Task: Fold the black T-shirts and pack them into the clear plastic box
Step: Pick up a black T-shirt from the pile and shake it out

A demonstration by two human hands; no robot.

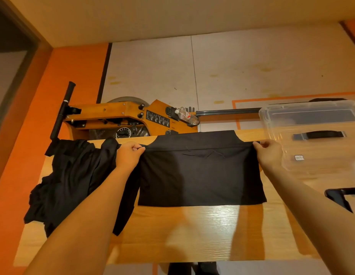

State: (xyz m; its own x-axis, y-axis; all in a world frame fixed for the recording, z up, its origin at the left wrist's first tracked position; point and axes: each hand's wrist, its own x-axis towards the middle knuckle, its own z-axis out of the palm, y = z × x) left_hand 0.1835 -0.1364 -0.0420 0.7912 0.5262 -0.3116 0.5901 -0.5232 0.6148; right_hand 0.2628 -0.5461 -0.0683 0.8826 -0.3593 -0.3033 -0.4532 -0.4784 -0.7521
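The left hand (129, 153) pinched the upper left corner of a folded black T-shirt (200, 175), fingers curled over the fold edge; the right hand (270, 153) pinched the upper right corner the same way. The shirt lay flat on the wooden table (192, 231), its far part reaching the table's back edge. Left of it, a heap of black T-shirts (69, 179) slumped over the table's left edge; how many could not be told. The clear plastic box (315, 132) sat at the far right, cut off by the frame. A dark object (340, 197) near the right edge was too cropped to identify. Behind the table stood a wooden rowing machine (121, 118) carrying a plastic bottle (186, 117).
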